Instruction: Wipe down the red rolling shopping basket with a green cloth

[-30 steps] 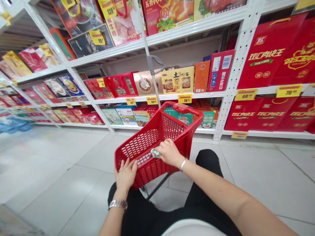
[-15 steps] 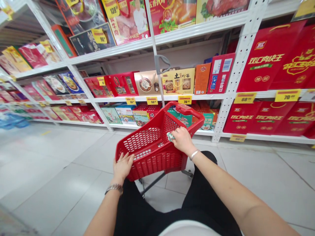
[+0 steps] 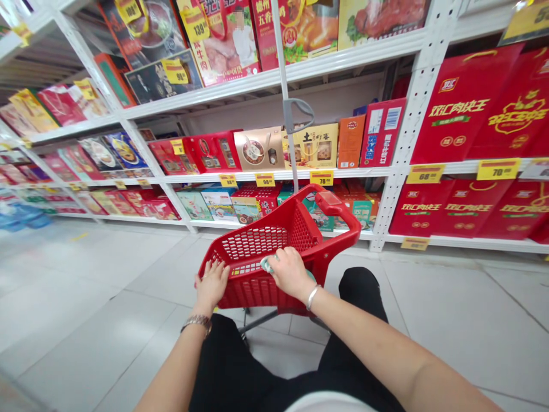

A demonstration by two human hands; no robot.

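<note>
A small red plastic shopping cart (image 3: 253, 292) with latticed sides stands tilted in my view between my knees. My left hand (image 3: 211, 284) lies over the rim at its left end, fingers stretched out and a little apart. My right hand (image 3: 291, 274) is closed around a crumpled pale green and white cloth (image 3: 266, 263), pressed to the near rim about midway along. Most of the cloth is hidden inside the fist. Right of that hand rises the cart's red handle (image 3: 349, 226). Little shows inside the basket beyond its slotted floor.
A white shelf rack (image 3: 240, 91) full of gift boxes and yellow price tags runs behind the cart. Red gift bags (image 3: 450, 109) fill the right bay. A grey pole with a hook (image 3: 295, 114) rises behind the cart. Pale floor tiles (image 3: 107, 320) lie around.
My right hand has slid left along the near rim with the cloth, away from the handle end. The cart has shifted slightly, its handle end moving right. My left hand stays at the left end.
</note>
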